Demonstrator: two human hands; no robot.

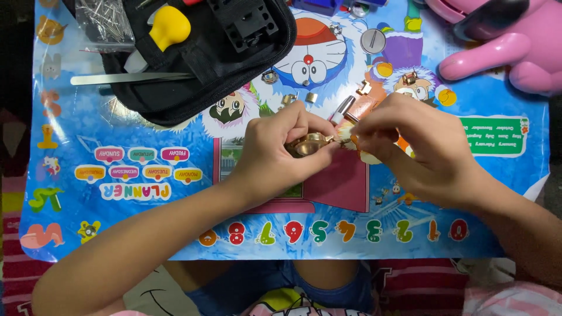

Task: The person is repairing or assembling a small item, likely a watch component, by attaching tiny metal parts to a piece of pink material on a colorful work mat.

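An open black zip tool case (193, 64) with a yellow-handled tool (170, 26) is seen upper left on the blue cartoon mat (117, 222). At centre, a small round gold metal piece (309, 144) is pinched by left hand (275, 155) fingers. Right hand (421, 146) fingers are pressed on a small brush (345, 130) touching it. A pink plastic toy (503, 41) sits upper right.

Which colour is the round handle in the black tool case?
The handle is yellow, seen in the head view.
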